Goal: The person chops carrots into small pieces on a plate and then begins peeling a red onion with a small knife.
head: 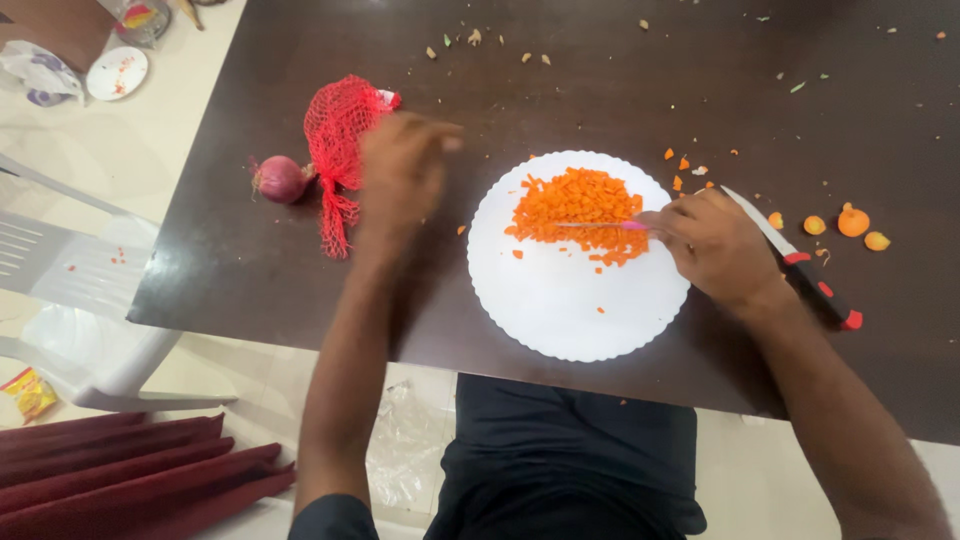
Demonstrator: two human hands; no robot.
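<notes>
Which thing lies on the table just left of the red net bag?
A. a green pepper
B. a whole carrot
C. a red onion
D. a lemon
C: a round red onion lies on the dark table, right beside the left edge of the red net bag.

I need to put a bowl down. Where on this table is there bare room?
Free: the dark table strip between the red mesh bag and the white plate, though the left hand hovers there; also the far right corner. Crowded: right of the plate, with the right hand, a knife and carrot ends.
</notes>
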